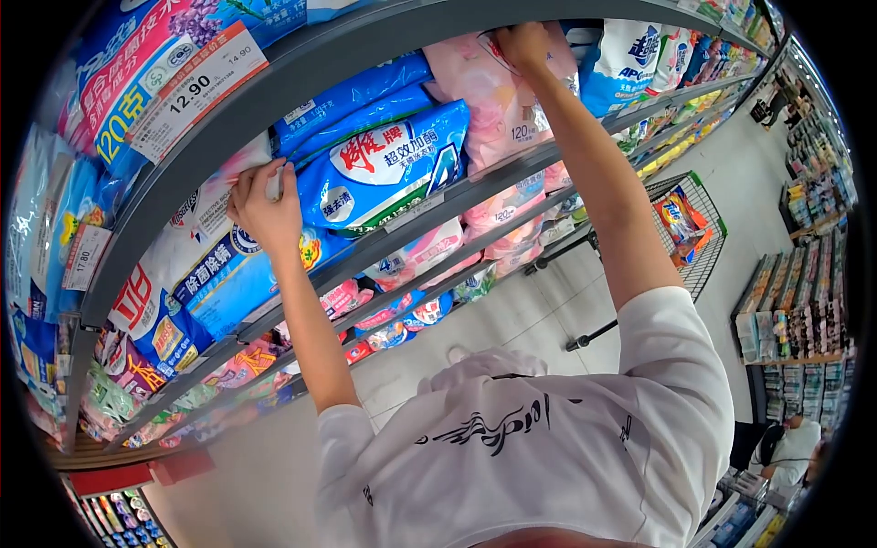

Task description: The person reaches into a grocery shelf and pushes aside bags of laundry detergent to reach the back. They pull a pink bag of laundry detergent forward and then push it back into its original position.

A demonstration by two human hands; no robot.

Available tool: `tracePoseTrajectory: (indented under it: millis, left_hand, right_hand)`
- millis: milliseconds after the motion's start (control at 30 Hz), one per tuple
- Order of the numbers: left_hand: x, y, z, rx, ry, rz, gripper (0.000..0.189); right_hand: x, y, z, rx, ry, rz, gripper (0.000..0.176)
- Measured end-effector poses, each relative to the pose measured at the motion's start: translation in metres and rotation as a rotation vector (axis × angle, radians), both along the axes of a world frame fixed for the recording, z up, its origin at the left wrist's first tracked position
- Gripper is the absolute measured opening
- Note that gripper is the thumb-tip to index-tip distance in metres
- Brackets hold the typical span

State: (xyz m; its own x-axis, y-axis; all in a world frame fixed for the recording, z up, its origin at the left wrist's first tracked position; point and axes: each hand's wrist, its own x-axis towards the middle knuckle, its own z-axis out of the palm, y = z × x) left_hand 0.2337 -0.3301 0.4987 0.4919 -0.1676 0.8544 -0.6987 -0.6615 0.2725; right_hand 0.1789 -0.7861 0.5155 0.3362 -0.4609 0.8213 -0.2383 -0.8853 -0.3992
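Note:
My right hand is closed on the upper part of a pink bag printed with "120", probably laundry product, standing on the shelf. My left hand has its fingers curled over the top edge of a white and blue detergent bag, with a white bit showing between thumb and fingers. Between my hands, a blue bag of washing powder leans tilted on the same shelf, beside my left thumb. More blue bags are stacked behind it.
A grey shelf edge with price tags curves above my arms. White and blue bags stand right of the pink one. A shopping cart holding an orange and blue bag is at my right. Another person is at lower right.

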Motion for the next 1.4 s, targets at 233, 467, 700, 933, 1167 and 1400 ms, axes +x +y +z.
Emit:
tracePoseTrajectory:
  millis: [233,467,700,933,1167,1400]
  left_hand:
    - [-0.004,0.0,0.003,-0.016,-0.023,-0.021,0.009]
    - [-0.004,-0.002,0.003,-0.018,-0.041,-0.033,0.006]
    - [-0.004,0.001,0.003,0.001,-0.045,-0.022,0.009]
    - [0.001,0.003,-0.002,0.015,-0.059,-0.029,0.01]
    - [-0.001,0.003,-0.001,0.012,-0.05,-0.037,0.011]
    - [-0.002,0.003,-0.001,0.025,-0.04,-0.031,0.012]
  right_hand:
    - [0.002,-0.002,0.002,-0.049,0.015,-0.088,0.047]
    - [0.002,-0.007,0.002,-0.028,0.041,-0.073,0.041]
    - [0.003,-0.007,0.004,-0.044,0.001,-0.071,0.039]
    - [0.005,-0.012,0.003,0.011,0.04,-0.071,0.045]
    - [0.003,-0.008,0.005,-0.004,0.029,-0.081,0.044]
    - [0.008,-0.016,-0.001,-0.008,-0.017,-0.063,0.045]
